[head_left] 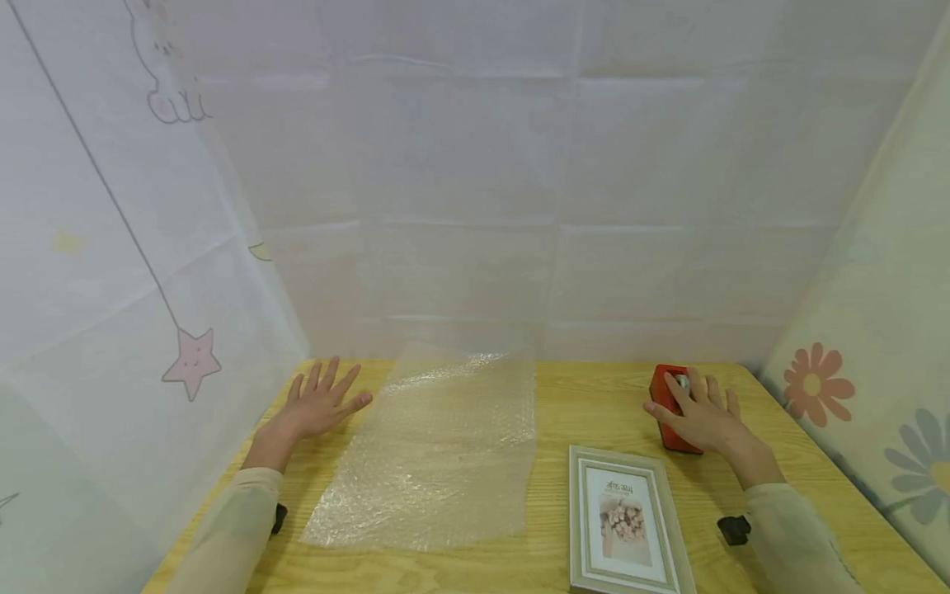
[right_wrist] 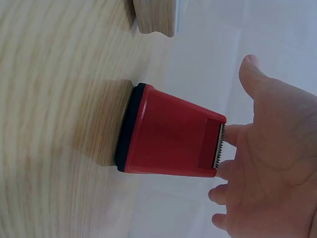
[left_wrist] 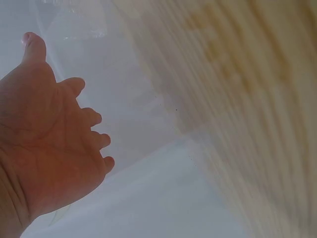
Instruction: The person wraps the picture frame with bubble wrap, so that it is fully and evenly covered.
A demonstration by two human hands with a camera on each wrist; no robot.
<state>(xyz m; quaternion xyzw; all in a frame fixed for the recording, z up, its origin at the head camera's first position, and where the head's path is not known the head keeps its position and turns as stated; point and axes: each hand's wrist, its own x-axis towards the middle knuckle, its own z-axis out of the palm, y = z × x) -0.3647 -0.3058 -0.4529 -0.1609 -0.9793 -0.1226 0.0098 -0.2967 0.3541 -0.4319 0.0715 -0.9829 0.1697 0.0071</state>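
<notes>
Red tape dispenser point(right_wrist: 173, 136) stands near a frame point(head_left: 593, 528) with upside-down lettering point(head_left: 619, 487).

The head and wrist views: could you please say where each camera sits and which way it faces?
Head: on the head, facing forward and down at the table and bubble wrap; left hand and right hand show.
Left wrist: on that wrist, facing the left palm and table.
Right wrist: on that wrist, facing the right palm and red tape dispenser.
Head and right wrist share the dispenser.

soft light and glare on the bubble wrap point(head_left: 438, 450) in the head view; dimmer wrist views, the table point(left_wrist: 252, 109) blurred in the left.
</notes>
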